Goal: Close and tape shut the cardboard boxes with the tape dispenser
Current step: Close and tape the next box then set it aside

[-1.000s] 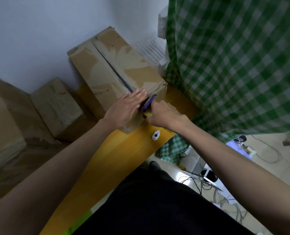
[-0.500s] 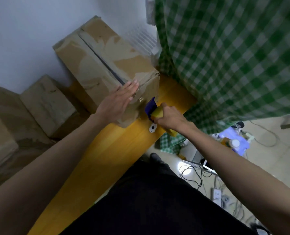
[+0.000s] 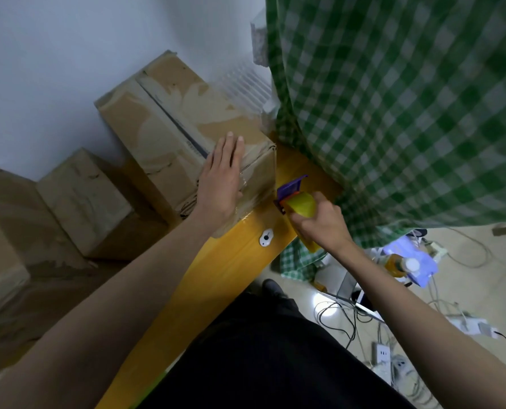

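Observation:
A closed cardboard box (image 3: 169, 119) sits on the yellow table (image 3: 216, 278) against the wall, with a dark seam running along its top. My left hand (image 3: 222, 184) lies flat on the box's near corner, fingers straight, pressing the top and the near face. Shiny clear tape shows on that near face beside my hand. My right hand (image 3: 319, 222) grips the yellow and purple tape dispenser (image 3: 296, 196) just right of the box, a little off its near face.
Two more cardboard boxes (image 3: 80, 199) stand left of the table against the wall. A green checked cloth (image 3: 408, 107) hangs at the right. A small white object (image 3: 266, 237) lies on the table. Cables, power strips and a bottle (image 3: 399, 264) litter the floor.
My right hand has pulled the dispenser down off the box's top edge and away to the right. My left hand has stayed flat on the box corner.

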A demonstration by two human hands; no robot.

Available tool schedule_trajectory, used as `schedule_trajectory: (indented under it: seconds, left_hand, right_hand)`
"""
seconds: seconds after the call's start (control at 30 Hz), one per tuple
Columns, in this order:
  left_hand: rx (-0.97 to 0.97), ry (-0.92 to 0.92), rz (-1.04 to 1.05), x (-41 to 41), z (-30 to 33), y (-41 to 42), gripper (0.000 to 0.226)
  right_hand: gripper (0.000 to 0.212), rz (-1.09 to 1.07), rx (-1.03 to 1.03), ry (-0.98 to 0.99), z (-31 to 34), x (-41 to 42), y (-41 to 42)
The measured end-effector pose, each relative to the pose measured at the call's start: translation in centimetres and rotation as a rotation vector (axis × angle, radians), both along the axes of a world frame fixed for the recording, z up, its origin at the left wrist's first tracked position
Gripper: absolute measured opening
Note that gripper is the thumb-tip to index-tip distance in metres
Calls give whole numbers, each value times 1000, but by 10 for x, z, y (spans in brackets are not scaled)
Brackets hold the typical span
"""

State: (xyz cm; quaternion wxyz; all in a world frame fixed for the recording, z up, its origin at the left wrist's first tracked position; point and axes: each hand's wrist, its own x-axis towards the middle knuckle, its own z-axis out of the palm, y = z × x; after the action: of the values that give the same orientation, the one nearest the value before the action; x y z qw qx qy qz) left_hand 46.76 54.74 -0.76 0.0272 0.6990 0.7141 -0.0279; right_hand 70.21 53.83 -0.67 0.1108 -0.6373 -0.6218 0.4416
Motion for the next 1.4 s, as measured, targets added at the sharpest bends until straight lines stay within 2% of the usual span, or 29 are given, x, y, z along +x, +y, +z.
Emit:
schedule_trajectory:
  seconds: [0.23,0.37,0.43,0.53,0.7,0.93,1.1,1.23,1.4]
  left_hand:
    - [-63,-38,-32,-16,-1,-18,118]
    - [-82,-44,-158,-34,1,-52,106]
    - [-71,-61,-137,-40,2,-66,93]
    - [-59,-121,31,-46,7,-82,89]
    - [-53,-141,56,-56,11,-94,83]
    - [-84,-109,140,-76,25,-51,68]
    - [-123,-51,134,-101,29,-17,63]
    - [-148,-52,122,-120,30,8,64]
    - [-152,-20,96,-145,27,39,65]
  right_hand:
    - [59,-126,113,88,34,20,-2]
    - [54,-177,194,118,55,21,-2]
    - [59,-144,250,106,68,13,0]
    - [62,-67,333,104,85,-6,5]
    - [62,95,490,99,101,-44,13]
    - [66,271,679,110,101,-106,33]
    - [73,326,780,23,84,-134,48]
    - [77,294,763,-30,65,-142,48]
    - [79,237,680,11,58,-138,52]
